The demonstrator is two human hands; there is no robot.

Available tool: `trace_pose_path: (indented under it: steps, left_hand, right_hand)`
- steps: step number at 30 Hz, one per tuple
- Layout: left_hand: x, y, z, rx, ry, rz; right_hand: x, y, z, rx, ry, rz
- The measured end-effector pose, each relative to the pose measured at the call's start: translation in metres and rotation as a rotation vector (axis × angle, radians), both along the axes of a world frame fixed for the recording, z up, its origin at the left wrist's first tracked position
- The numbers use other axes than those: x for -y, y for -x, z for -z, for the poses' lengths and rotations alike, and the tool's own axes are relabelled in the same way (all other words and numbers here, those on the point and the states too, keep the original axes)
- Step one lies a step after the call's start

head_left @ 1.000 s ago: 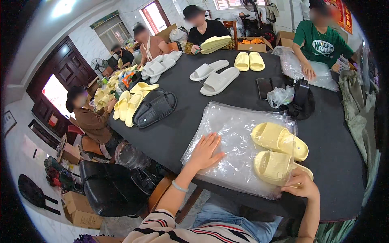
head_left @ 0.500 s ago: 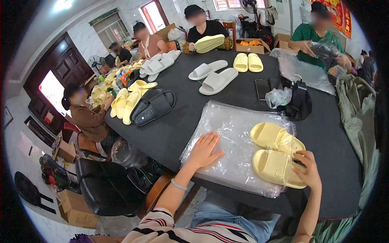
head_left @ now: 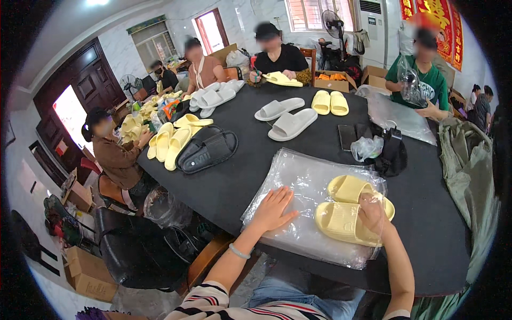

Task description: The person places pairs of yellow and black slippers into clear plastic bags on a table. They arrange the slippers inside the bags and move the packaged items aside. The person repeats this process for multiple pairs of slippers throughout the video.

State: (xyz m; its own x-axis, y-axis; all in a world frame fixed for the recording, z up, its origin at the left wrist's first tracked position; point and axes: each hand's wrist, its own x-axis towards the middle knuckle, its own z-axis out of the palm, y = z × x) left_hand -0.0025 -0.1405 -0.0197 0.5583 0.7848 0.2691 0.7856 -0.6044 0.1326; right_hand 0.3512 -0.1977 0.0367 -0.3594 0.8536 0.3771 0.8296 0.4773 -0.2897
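A pair of pale yellow slide slippers [head_left: 338, 221] lies side by side on a stack of clear plastic bags [head_left: 298, 178], toes pointing left. Clear film covers the slippers, so they appear to be inside the top bag. My right hand [head_left: 372, 214] reaches in under the film at the bag's right side. Its fingers are curled down on the slippers where the two meet; the fingertips are partly hidden. My left hand [head_left: 273, 209] lies flat on the left part of the stack, fingers stretched and thumb out, holding nothing.
Beyond the stack are grey slippers [head_left: 292, 125], another yellow pair [head_left: 329, 102] and black slippers [head_left: 207, 149]. A phone [head_left: 346, 137] and a black pouch [head_left: 393, 152] lie at right. Several people work round the black table [head_left: 250, 160]. A black chair [head_left: 133, 245] stands at left.
My right hand has moved left with the yellow slippers, deeper under the film. My left hand stays flat on the bags. Across the table, a person has lowered a yellow slipper.
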Motion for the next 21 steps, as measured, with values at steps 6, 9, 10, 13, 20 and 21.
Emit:
trace_pose_path:
  steps: [6, 9, 10, 13, 20, 21]
  left_hand:
    - [0.0, -0.003, -0.004, 0.028, 0.007, -0.006]
    - [0.003, 0.003, -0.004, 0.024, -0.001, -0.023]
    - [0.003, 0.004, -0.003, 0.028, -0.004, -0.026]
    - [0.001, -0.001, -0.001, 0.03, -0.025, -0.01]
    - [0.006, 0.0, -0.005, 0.046, -0.029, -0.001]
    - [0.005, -0.002, -0.005, 0.044, -0.032, -0.003]
  right_hand:
    - [0.011, -0.014, 0.019, -0.007, 0.157, 0.19]
    - [0.034, -0.033, 0.017, -0.055, 0.058, 0.176]
    - [0.043, -0.038, 0.015, -0.123, 0.01, 0.19]
    - [0.085, -0.084, 0.02, -0.21, 0.165, 0.441]
    - [0.135, -0.182, 0.02, -0.765, 0.092, 0.617]
    - [0.137, -0.191, 0.018, -0.874, -0.034, 0.531]
